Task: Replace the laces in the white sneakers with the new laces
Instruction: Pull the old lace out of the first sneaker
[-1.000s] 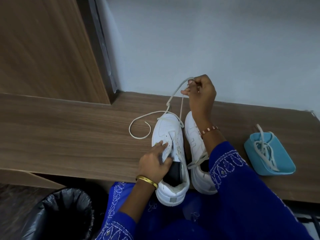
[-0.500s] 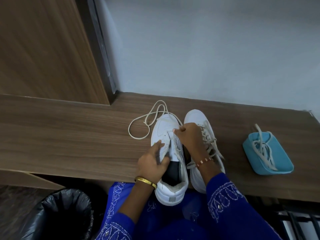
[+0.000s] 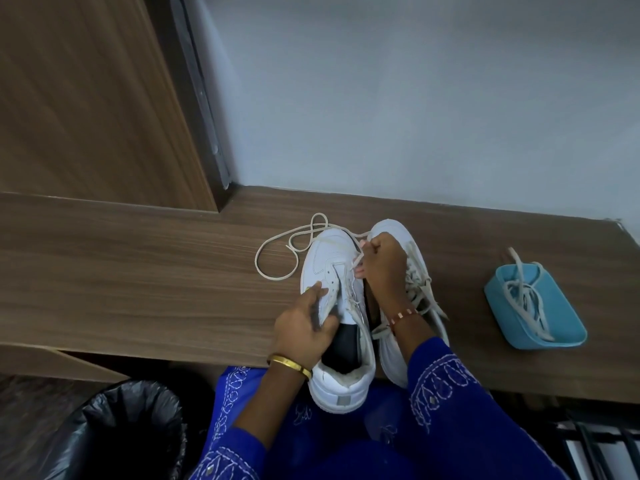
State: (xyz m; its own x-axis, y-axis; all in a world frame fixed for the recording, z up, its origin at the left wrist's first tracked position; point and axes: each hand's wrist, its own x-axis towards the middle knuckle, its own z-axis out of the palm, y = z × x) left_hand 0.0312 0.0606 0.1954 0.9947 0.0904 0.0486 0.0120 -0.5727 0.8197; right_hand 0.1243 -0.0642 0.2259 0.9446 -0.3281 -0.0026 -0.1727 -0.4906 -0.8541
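text: none legible | sneakers (image 3: 332, 271): no readable brand | blue pouch (image 3: 535, 306): no label

Black-lined bin (image 3: 117, 434) below wooden desk (image 3: 138, 271); grey wall (image 3: 415, 98) behind.

Colours and patterns, placed relative to the blue tray.

Tray (image 3: 554, 327): light blue, plain, holding off-white laces (image 3: 523, 299). Left of it, two white sneakers (image 3: 325, 265); the farther one from the tray has a black lining and a grey heel tab. Beyond these, a cream loose lace (image 3: 273, 247) on the brown wood-grain desk (image 3: 138, 271). Sleeves (image 3: 450, 393), nearer than the tray: deep blue with white stitched embroidery. Left wrist: gold bangle (image 3: 289, 364); right wrist: bracelet (image 3: 401, 315) banded copper and white. Wall above: pale grey. Far lower left: black glossy bin liner (image 3: 114, 434).
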